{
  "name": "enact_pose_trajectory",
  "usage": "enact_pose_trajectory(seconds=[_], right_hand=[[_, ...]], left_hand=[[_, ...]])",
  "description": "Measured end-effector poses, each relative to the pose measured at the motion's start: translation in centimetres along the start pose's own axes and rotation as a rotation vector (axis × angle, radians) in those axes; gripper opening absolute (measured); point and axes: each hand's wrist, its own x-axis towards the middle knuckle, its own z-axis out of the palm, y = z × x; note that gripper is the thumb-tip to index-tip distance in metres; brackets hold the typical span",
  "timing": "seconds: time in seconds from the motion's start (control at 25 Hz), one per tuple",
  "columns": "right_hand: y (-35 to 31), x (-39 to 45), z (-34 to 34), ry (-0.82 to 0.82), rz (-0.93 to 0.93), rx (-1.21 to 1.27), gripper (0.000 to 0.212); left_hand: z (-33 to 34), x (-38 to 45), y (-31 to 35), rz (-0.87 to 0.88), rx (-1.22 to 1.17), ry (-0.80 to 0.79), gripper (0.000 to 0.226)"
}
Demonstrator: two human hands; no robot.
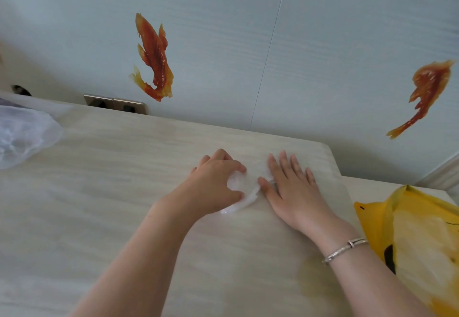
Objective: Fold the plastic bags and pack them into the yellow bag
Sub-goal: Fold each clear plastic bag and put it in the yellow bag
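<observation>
Left hand (216, 180) pinches clear bag (244, 193); right hand (289, 187) presses it flat, fingers straight. Bag outline hard to see on counter (111, 204). Yellow bag (419, 242) cut off at right edge.

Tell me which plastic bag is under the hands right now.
The flat clear bag mid-table: left hand grips it, right hand presses it. The crumpled white bag and yellow bag lie untouched.

On the pale wood-grain counter (99, 192) a clear plastic bag (244, 193) lies nearly flat. The left hand (218, 180) curls its fingers round a bunched edge of it; the right hand (290, 187) presses flat beside. A yellow bag (417, 237) sits at the right edge, and crumpled white plastic (22, 135) far left.
</observation>
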Motion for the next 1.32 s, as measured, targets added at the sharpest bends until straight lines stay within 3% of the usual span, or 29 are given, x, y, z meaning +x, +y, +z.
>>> enact_pose_trajectory(seconds=[0.12, 0.28, 0.4, 0.52, 0.72, 0.8, 0.88, 0.96, 1.12, 1.24, 1.32], right_hand=[[0.0, -0.8, -0.3, 0.128, -0.038, 0.095, 0.062], [0.5, -3.2, -1.4, 0.444, -0.239, 0.162, 0.034], [0.5, -5.4, -1.5, 0.371, -0.319, 0.138, 0.039], [0.6, -7.5, -1.5, 0.255, -0.357, 0.137, 0.044], [0.9, -9.1, -1.3, 0.275, -0.301, 0.192, 0.040], [1.0, -9.2, -1.3, 0.272, -0.272, 0.221, 0.033], [1.2, -9.3, -1.4, 0.266, -0.254, 0.282, 0.025], [1.2, -9.2, -1.5, 0.254, -0.240, 0.355, 0.018], [1.2, -8.1, -1.7, 0.242, -0.152, 0.518, 0.029], [0.9, -6.4, -1.6, 0.310, -0.079, 0.596, 0.038], [0.7, -5.0, -1.3, 0.367, -0.018, 0.655, 0.031]], left_hand=[[-0.4, -0.7, 0.3, -0.090, -0.069, 0.005, 0.045], [-0.6, -2.0, 1.6, -0.215, -0.144, 0.089, 0.033], [-0.5, -3.0, 2.7, -0.303, -0.413, 0.115, 0.028], [0.0, -4.4, 4.2, -0.412, -0.788, 0.016, 0.029], [1.0, -6.0, 6.2, -0.425, -1.103, -0.098, 0.039], [1.7, -6.2, 6.4, -0.333, -0.901, -0.001, 0.041], [2.2, -6.2, 6.1, -0.129, -0.501, 0.148, 0.048], [2.8, -6.0, 5.7, 0.027, -0.260, 0.152, 0.054], [3.4, -4.9, 5.0, -0.054, -0.133, 0.053, 0.040], [3.6, -3.4, 4.5, -0.135, -0.176, 0.098, 0.024], [3.7, -2.5, 4.2, -0.173, -0.218, 0.129, 0.018]])
